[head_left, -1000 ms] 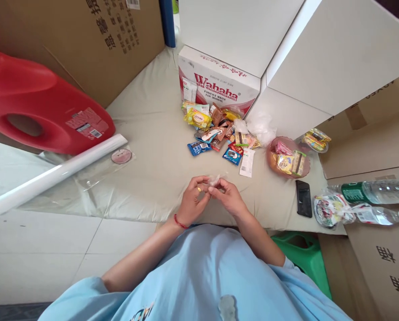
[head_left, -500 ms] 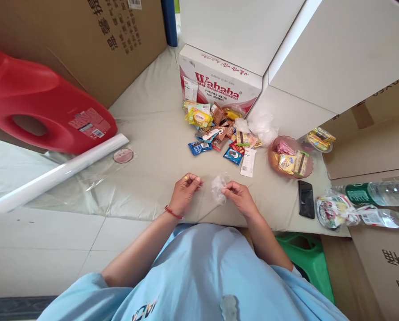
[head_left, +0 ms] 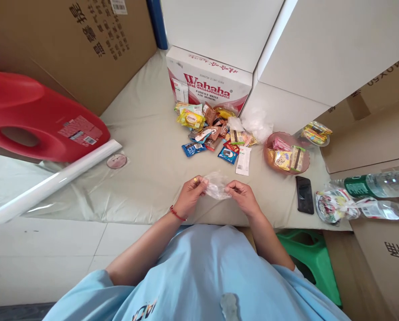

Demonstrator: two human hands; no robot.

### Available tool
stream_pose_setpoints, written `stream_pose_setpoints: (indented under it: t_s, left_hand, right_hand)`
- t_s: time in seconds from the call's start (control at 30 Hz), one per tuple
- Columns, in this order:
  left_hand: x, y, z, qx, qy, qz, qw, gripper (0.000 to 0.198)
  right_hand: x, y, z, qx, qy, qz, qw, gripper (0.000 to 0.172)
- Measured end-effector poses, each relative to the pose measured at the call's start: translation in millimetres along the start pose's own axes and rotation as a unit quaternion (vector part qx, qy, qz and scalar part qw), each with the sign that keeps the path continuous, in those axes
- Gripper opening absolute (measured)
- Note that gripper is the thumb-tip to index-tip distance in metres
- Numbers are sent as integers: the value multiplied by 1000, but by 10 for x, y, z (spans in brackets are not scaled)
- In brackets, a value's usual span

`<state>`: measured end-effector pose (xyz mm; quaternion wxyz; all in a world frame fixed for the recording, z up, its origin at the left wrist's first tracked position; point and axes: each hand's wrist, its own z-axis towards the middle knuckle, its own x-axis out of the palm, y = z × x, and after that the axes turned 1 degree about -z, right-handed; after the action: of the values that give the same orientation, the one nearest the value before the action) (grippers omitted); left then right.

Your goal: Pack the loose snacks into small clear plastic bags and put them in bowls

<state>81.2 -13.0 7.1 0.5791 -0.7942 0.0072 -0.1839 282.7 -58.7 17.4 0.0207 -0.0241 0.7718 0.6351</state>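
A crumpled clear plastic bag [head_left: 216,186] is stretched between my two hands, above the front part of the cloth-covered surface. My left hand [head_left: 192,195], with a ring and a red bracelet, pinches the bag's left side. On its right side, my right hand [head_left: 243,196] is closed on the bag between thumb and fingers. Beyond my hands lies a pile of wrapped snacks [head_left: 213,133], in yellow, brown, blue and red packets. A white packet [head_left: 243,160] is at the near edge of that pile. More crumpled clear plastic bags [head_left: 258,124] rest beside it.
A pinkish bowl [head_left: 308,165] of snacks stands to the right, near a black phone [head_left: 304,195] and plastic bottles [head_left: 387,184]. On the left are a red jug [head_left: 48,118] and a white roll [head_left: 55,182]. A Wahaha carton [head_left: 209,82] stands behind the pile.
My left hand has come to the bag and taken hold of it. The bag, earlier bunched in my right hand, is now spread between both hands. The view has shifted slightly.
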Motion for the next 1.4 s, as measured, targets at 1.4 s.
stream_pose_setpoints:
  t_s: [1.4]
  left_hand:
    - [188, 24, -73, 323, 119, 421, 839, 45]
  right_hand:
    - [-58, 356, -41, 29, -108, 143, 983, 43]
